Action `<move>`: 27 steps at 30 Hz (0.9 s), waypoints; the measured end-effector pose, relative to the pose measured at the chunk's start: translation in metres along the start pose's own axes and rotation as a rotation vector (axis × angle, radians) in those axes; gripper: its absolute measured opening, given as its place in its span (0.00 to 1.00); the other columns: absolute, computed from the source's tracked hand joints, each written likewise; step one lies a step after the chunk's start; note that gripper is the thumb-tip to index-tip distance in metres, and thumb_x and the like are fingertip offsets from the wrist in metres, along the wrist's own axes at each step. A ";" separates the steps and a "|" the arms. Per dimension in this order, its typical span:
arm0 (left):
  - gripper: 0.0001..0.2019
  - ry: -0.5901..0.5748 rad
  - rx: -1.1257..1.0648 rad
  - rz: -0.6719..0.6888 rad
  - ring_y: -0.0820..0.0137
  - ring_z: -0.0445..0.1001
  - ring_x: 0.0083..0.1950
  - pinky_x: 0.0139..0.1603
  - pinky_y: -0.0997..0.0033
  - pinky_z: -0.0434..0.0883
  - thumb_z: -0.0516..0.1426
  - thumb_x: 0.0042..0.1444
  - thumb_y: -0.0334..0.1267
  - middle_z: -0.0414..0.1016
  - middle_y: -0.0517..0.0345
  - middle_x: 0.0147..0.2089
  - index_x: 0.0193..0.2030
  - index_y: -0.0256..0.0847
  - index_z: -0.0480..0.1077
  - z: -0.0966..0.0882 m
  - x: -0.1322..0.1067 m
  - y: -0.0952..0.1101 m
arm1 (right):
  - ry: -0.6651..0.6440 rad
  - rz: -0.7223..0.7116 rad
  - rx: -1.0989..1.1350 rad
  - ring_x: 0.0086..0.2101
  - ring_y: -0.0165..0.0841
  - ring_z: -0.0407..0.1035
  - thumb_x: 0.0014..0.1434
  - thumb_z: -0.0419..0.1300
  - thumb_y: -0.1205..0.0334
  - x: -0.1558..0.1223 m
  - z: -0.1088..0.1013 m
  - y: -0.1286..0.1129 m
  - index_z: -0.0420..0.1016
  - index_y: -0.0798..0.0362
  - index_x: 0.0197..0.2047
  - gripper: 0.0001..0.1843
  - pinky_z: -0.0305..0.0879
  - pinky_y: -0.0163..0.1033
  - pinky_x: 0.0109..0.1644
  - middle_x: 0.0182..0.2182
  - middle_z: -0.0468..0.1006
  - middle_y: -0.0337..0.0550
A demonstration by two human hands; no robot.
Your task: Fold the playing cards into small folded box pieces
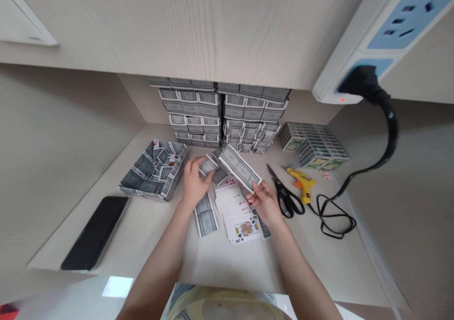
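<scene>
My left hand pinches a small folded playing card, its grey patterned back showing. In my right hand is a long grey-patterned strip made of playing cards, gripped at its lower end and tilted up to the left. Between my forearms a spread stack of face-up cards has a king of spades on top. A face-down card piece lies under my left wrist. More patterned card pieces lie partly hidden behind both hands.
A card-made tray holds folded pieces, with a black phone in front. Card-made boxes are stacked behind. To the right are scissors, a yellow glue gun with its cord, and wrapped card packs. A power strip hangs above.
</scene>
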State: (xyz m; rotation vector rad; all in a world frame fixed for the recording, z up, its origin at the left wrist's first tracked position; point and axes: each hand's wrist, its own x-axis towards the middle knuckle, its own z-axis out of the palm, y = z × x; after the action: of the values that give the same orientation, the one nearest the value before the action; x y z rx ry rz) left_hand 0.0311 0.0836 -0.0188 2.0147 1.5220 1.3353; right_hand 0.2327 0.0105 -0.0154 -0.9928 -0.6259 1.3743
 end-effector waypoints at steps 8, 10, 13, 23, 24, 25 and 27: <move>0.14 -0.356 -0.318 -0.065 0.61 0.68 0.51 0.51 0.62 0.64 0.62 0.42 0.39 0.72 0.55 0.43 0.39 0.47 0.70 0.023 -0.031 0.033 | -0.142 0.125 -0.009 0.14 0.24 0.62 0.48 0.63 0.54 -0.008 0.012 0.005 0.69 0.52 0.36 0.14 0.60 0.28 0.16 0.15 0.70 0.32; 0.16 -0.416 -0.356 -0.128 0.61 0.68 0.50 0.51 0.62 0.65 0.62 0.41 0.40 0.73 0.57 0.42 0.40 0.48 0.70 0.022 -0.033 0.037 | -0.130 0.113 -0.028 0.13 0.24 0.60 0.48 0.63 0.53 -0.007 0.011 0.004 0.70 0.53 0.35 0.14 0.58 0.28 0.16 0.14 0.69 0.32; 0.19 -0.505 -0.452 -0.161 0.61 0.69 0.51 0.53 0.62 0.64 0.63 0.40 0.42 0.74 0.57 0.43 0.42 0.48 0.70 0.013 -0.029 0.045 | -0.087 0.075 -0.053 0.13 0.24 0.60 0.47 0.64 0.54 -0.005 0.008 0.004 0.71 0.54 0.35 0.14 0.57 0.28 0.16 0.13 0.68 0.32; 0.14 -0.113 -0.836 -0.592 0.63 0.74 0.40 0.37 0.65 0.73 0.63 0.41 0.41 0.76 0.55 0.37 0.35 0.38 0.70 0.019 -0.015 0.039 | 0.098 -0.123 -0.250 0.14 0.24 0.59 0.47 0.63 0.53 0.001 -0.001 0.006 0.72 0.54 0.34 0.15 0.56 0.30 0.18 0.14 0.68 0.32; 0.15 -0.075 -0.872 -0.632 0.64 0.74 0.38 0.32 0.67 0.73 0.63 0.40 0.41 0.75 0.54 0.37 0.36 0.38 0.70 0.019 -0.013 0.036 | 0.106 -0.135 -0.257 0.14 0.24 0.59 0.47 0.62 0.52 0.002 -0.001 0.006 0.72 0.54 0.34 0.15 0.55 0.30 0.18 0.14 0.67 0.31; 0.17 -0.039 -0.905 -0.664 0.65 0.74 0.36 0.28 0.70 0.73 0.63 0.40 0.41 0.75 0.54 0.38 0.37 0.39 0.69 0.018 -0.011 0.033 | 0.113 -0.147 -0.264 0.14 0.23 0.58 0.48 0.62 0.53 0.002 -0.002 0.005 0.71 0.55 0.34 0.14 0.55 0.29 0.18 0.14 0.66 0.31; 0.19 0.019 -0.950 -0.695 0.66 0.74 0.36 0.26 0.72 0.73 0.64 0.40 0.40 0.74 0.53 0.41 0.40 0.39 0.68 0.015 -0.007 0.029 | 0.130 -0.169 -0.281 0.14 0.22 0.58 0.49 0.61 0.53 0.003 -0.002 0.005 0.70 0.54 0.33 0.13 0.54 0.28 0.17 0.14 0.64 0.30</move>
State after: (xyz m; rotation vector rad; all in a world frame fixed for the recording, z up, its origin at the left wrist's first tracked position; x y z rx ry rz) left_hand 0.0603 0.0701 -0.0102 0.7951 1.0792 1.3588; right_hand 0.2323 0.0124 -0.0209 -1.2131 -0.8009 1.0825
